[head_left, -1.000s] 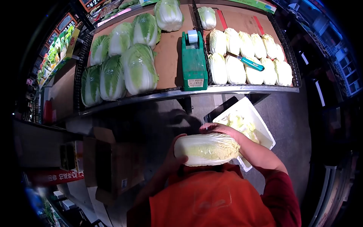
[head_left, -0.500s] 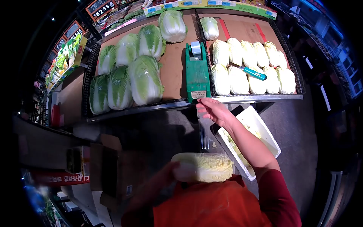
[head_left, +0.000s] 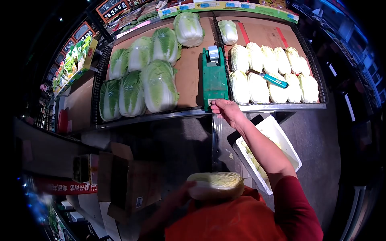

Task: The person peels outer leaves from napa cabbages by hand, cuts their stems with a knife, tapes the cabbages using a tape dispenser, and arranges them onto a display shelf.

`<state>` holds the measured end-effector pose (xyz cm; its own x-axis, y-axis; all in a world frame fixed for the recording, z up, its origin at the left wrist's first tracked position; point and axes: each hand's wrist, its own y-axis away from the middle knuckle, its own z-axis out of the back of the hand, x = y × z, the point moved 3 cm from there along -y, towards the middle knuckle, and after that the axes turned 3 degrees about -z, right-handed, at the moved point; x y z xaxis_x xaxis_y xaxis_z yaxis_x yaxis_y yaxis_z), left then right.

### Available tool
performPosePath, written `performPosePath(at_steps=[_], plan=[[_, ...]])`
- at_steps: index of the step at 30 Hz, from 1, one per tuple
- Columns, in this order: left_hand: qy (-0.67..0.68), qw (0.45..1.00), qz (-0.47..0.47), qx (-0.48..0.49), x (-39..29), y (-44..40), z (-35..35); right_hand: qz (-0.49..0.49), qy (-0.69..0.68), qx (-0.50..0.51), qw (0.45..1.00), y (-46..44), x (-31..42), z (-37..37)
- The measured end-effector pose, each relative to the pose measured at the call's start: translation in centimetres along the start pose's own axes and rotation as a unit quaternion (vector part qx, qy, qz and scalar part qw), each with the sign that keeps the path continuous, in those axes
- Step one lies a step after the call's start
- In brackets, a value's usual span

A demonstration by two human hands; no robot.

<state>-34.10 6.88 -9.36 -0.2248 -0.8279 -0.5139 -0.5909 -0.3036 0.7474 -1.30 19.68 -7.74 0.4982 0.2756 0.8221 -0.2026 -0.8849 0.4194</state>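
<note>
An open cardboard box (head_left: 146,186) has a red banner (head_left: 62,186) to its left, a white bin (head_left: 282,138) well to its right, a price board (head_left: 112,10) far beyond it.

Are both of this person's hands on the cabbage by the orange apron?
No, only the left hand is on the cabbage; the right hand is at the near end of the green dispenser.

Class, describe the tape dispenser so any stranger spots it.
Start at the display stand. At its front edge, between two groups of cabbages, sits the tape dispenser. Unlike them, it is boxy and green, with a tape roll at its far end.
</note>
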Motion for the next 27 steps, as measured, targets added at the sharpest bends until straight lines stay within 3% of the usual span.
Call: performPosePath(at_steps=[10, 13, 17, 23, 27], plan=[[0.024, 0.999, 0.013, 0.022, -0.5, -2.4, -0.7, 0.027, 0.003, -0.022, 0.999, 0.5, -0.5, -0.3], [0.035, 0.998, 0.040, 0.021, 0.6, -4.1, 0.2, 0.010, 0.071, -0.060, 0.996, -0.7, -3.1, 1.0], [0.061, 0.996, 0.068, 0.025, 2.0, -6.0, 1.4, -0.057, 0.041, -0.080, 0.994, -0.7, -7.5, 3.6], [0.067, 0.996, 0.038, 0.054, 1.3, -8.5, 1.1, 0.048, 0.131, 0.005, 0.990, 5.7, 0.0, -0.8], [0.047, 0.999, 0.001, -0.009, -1.6, -10.4, 0.8, 0.199, 0.257, 0.050, 0.944, 13.0, 2.3, -2.9]])
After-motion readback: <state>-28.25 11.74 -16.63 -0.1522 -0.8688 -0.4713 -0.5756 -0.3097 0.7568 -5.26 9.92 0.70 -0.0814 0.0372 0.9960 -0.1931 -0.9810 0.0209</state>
